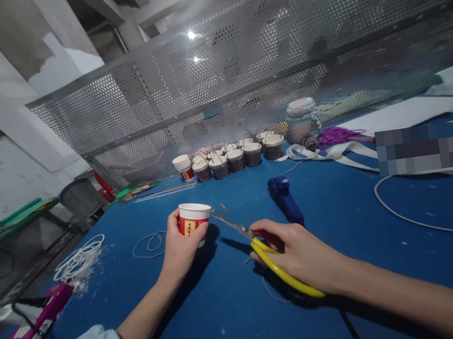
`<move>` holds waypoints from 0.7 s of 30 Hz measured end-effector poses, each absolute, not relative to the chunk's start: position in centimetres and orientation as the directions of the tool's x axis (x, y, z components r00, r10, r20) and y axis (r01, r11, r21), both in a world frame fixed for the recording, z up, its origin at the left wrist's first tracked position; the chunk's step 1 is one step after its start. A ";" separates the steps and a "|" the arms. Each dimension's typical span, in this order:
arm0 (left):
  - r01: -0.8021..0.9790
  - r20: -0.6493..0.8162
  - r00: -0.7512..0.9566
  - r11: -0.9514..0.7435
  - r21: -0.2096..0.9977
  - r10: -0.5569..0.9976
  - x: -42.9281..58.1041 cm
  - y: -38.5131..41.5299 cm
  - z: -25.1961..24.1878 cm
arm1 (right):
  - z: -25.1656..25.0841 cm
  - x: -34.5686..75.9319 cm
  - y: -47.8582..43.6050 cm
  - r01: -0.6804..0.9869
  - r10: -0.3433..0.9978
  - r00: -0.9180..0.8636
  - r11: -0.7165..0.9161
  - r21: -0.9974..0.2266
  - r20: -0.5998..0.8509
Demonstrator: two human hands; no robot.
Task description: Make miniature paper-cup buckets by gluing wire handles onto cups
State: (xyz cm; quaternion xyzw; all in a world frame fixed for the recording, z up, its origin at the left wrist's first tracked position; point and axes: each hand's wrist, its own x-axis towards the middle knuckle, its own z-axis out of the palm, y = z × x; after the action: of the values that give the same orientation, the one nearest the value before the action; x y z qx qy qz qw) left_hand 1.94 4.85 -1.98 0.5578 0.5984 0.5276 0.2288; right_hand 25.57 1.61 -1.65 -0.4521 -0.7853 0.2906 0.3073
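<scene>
My left hand [180,245] is wrapped round a small white and red paper cup [192,219], holding it upright just above the blue table [237,312]. My right hand [299,251] grips a pair of scissors [261,245] by their yellow handles. The thin metal blades point left toward the cup's rim and end close beside it. A blue glue gun [284,198] lies on the table just behind my right hand.
A row of filled paper cups [235,159] and a stack of empty cups [184,166] stand at the back by a perforated metal screen [239,79]. White cord loops [80,258] and a pink glue gun [41,316] lie left; a white cable [425,224] curves right.
</scene>
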 end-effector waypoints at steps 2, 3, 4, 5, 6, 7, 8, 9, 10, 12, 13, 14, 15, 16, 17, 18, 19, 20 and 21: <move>0.447 0.321 -0.271 -0.176 0.877 0.908 2.0 4.8 -1.9 | -1.7 25.6 1.6 0.533 0.892 -0.399 0.415 -0.737 0.214; 0.458 0.324 -0.270 -0.175 0.871 0.907 2.1 4.8 -1.9 | -1.6 25.5 1.6 0.536 0.894 -0.398 0.408 -0.739 0.205; 0.471 0.327 -0.270 -0.172 0.865 0.906 2.1 4.8 -1.9 | -1.6 25.5 1.6 0.540 0.897 -0.396 0.401 -0.740 0.197; 0.486 0.330 -0.269 -0.168 0.858 0.905 2.2 4.7 -1.9 | -1.5 25.5 1.5 0.546 0.900 -0.393 0.393 -0.740 0.188; 0.501 0.334 -0.265 -0.166 0.849 0.905 2.2 4.7 -1.9 | -1.5 25.5 1.5 0.551 0.903 -0.391 0.386 -0.740 0.180; 0.516 0.338 -0.260 -0.167 0.840 0.904 2.2 4.7 -2.0 | -1.4 25.5 1.5 0.556 0.904 -0.390 0.381 -0.739 0.173; 0.529 0.344 -0.252 -0.169 0.832 0.905 2.2 4.6 -2.0 | -1.3 25.5 1.4 0.562 0.906 -0.388 0.377 -0.736 0.168; 0.540 0.353 -0.246 -0.174 0.823 0.903 2.2 4.6 -2.1 | -1.3 25.5 1.4 0.570 0.909 -0.384 0.372 -0.733 0.162; 0.549 0.364 -0.241 -0.183 0.816 0.900 2.2 4.5 -2.1 | -1.3 25.5 1.4 0.578 0.912 -0.379 0.366 -0.730 0.158; 0.563 0.383 -0.237 -0.195 0.803 0.893 2.3 4.4 -2.2 | -1.3 25.5 1.4 0.591 0.917 -0.372 0.354 -0.725 0.145; 0.571 0.391 -0.235 -0.199 0.796 0.890 2.3 4.4 -2.2 | -1.3 25.4 1.4 0.595 0.919 -0.369 0.347 -0.725 0.137; 0.581 0.400 -0.233 -0.203 0.788 0.886 2.3 4.4 -2.2 | -1.3 25.4 1.4 0.598 0.921 -0.368 0.340 -0.726 0.128; 0.593 0.410 -0.231 -0.207 0.778 0.882 2.3 4.3 -2.1 | -1.3 25.4 1.3 0.599 0.921 -0.369 0.336 -0.727 0.122; 0.603 0.420 -0.229 -0.211 0.769 0.878 2.3 4.3 -2.1 | -1.3 25.4 1.3 0.601 0.922 -0.369 0.334 -0.726 0.119; 0.612 0.428 -0.229 -0.213 0.762 0.874 2.3 4.3 -2.1 | -1.3 25.4 1.3 0.603 0.922 -0.368 0.334 -0.724 0.119; 0.619 0.434 -0.230 -0.213 0.756 0.871 2.3 4.3 -2.1 | -1.3 25.5 1.3 0.606 0.923 -0.366 0.335 -0.721 0.121; 0.625 0.437 -0.233 -0.211 0.752 0.869 2.3 4.2 -2.1 | -1.3 25.5 1.3 0.610 0.923 -0.365 0.338 -0.717 0.124; 0.632 0.441 -0.235 -0.208 0.747 0.866 2.4 4.2 -2.1 | -1.3 25.5 1.3 0.615 0.923 -0.364 0.338 -0.713 0.124; 0.639 0.446 -0.236 -0.207 0.740 0.864 2.4 4.2 -2.1 | -1.3 25.5 1.3 0.619 0.923 -0.365 0.337 -0.709 0.120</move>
State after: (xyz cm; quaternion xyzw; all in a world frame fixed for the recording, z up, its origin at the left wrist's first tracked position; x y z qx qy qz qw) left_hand 2.40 4.17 -2.10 0.6072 0.6188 0.4848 0.1156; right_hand 25.48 1.32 -1.27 -0.4983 -0.7740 0.2886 0.2635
